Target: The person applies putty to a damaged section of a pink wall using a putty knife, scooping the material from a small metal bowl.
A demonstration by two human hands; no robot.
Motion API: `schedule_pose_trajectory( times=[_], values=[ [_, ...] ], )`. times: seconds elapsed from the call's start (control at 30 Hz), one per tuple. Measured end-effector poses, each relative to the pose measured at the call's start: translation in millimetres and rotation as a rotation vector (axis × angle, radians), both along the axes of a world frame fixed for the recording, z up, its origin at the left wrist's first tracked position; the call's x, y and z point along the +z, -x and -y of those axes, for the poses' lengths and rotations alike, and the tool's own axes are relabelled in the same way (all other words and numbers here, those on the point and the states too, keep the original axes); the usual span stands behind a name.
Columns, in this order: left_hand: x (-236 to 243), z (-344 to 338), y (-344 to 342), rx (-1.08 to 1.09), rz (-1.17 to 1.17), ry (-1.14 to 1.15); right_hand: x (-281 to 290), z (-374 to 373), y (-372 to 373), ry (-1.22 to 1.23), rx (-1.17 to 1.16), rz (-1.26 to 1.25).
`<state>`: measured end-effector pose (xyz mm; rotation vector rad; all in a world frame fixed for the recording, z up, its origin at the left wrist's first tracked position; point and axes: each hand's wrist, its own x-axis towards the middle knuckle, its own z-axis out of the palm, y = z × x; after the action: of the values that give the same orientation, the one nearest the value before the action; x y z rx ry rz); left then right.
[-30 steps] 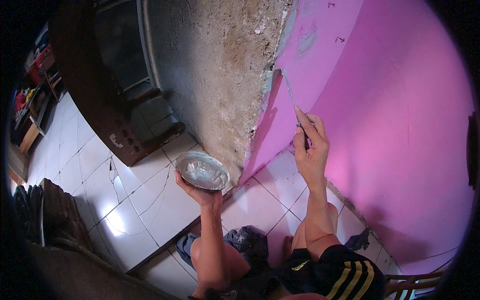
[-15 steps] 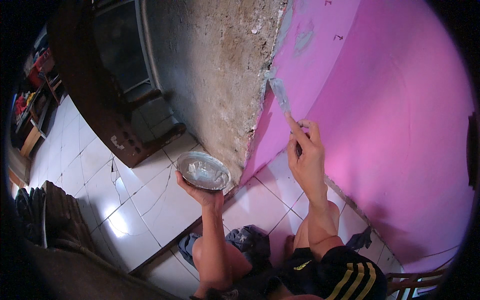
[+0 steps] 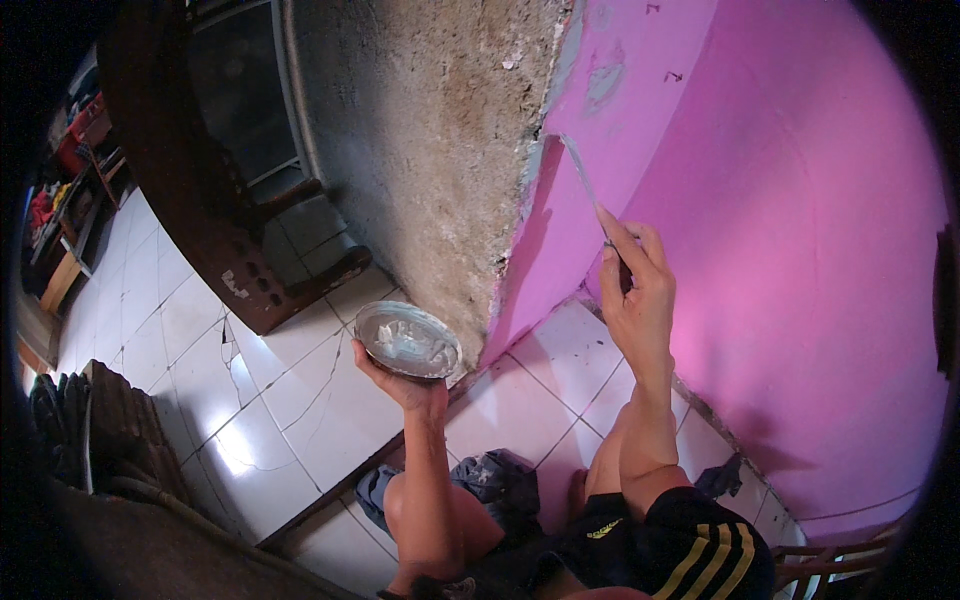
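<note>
My left hand (image 3: 405, 385) supports a round, shallow bowl (image 3: 375, 325) from below. Pale grey putty (image 3: 408, 338) lies in the bowl and smears its inside. A putty knife (image 3: 578, 170) is gripped in my right hand (image 3: 638, 295), the forefinger stretched along it and the handle mostly hidden by my fingers. Seen nearly edge-on, its thin blade points up and left, its tip at the pink wall (image 3: 625, 130) close to the corner edge. Whether the tip touches the wall I cannot tell. Grey putty patches (image 3: 603, 85) mark the pink surface above.
Bare, rough plaster (image 3: 430, 150) covers the wall left of the corner. A dark wooden furniture piece (image 3: 190, 190) stands on the white tiled floor (image 3: 300, 420), which has a step edge. Dark cloth (image 3: 500, 485) lies by my legs; dark wooden furniture (image 3: 130, 440) is at lower left.
My right hand has moved right and slightly down, taking the knife off the corner edge. The blade has turned from showing its flat face to nearly edge-on. My left hand and the bowl stay put.
</note>
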<state>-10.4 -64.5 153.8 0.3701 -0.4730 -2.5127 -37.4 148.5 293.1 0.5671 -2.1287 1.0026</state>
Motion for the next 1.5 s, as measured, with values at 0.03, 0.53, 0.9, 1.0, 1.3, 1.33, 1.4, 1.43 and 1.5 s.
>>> schedule_pose_trajectory(
  times=[0.03, 0.53, 0.9, 1.0, 1.3, 1.33, 1.4, 1.43, 1.5],
  values=[
    [-0.3, 0.7, -0.4, 0.000, -0.001, 0.004, 2.0, 4.4, -0.3, -0.003, -0.004, -0.001],
    [-2.3, 2.3, 3.0, 0.023, 0.000, -0.013, -24.6, 25.7, 3.0, 0.011, -0.012, -0.036],
    [-6.2, 2.9, 5.4, 0.020, -0.012, -0.015, -72.4, 36.3, 10.6, 0.017, -0.026, -0.089],
    [-4.0, 3.9, 2.7, 0.014, -0.003, -0.013, -88.4, 40.9, 6.4, 0.045, -0.026, -0.057],
    [3.4, 0.5, 0.9, 0.024, 0.041, -0.001, -59.6, 29.4, -2.4, 0.099, -0.059, -0.115],
    [4.5, -0.2, 1.1, 0.026, 0.046, -0.006, -52.4, 30.1, -1.9, 0.089, -0.059, -0.130],
    [2.0, 0.8, 1.7, 0.015, 0.010, -0.008, -42.0, 33.3, 0.5, 0.070, -0.055, -0.159],
    [0.6, 1.7, 2.0, 0.012, -0.008, -0.008, -39.7, 35.3, 1.7, 0.070, -0.058, -0.161],
    [-2.3, 2.0, 3.7, 0.013, -0.022, -0.021, -37.0, 38.7, 3.9, 0.072, -0.062, -0.166]
  ],
)
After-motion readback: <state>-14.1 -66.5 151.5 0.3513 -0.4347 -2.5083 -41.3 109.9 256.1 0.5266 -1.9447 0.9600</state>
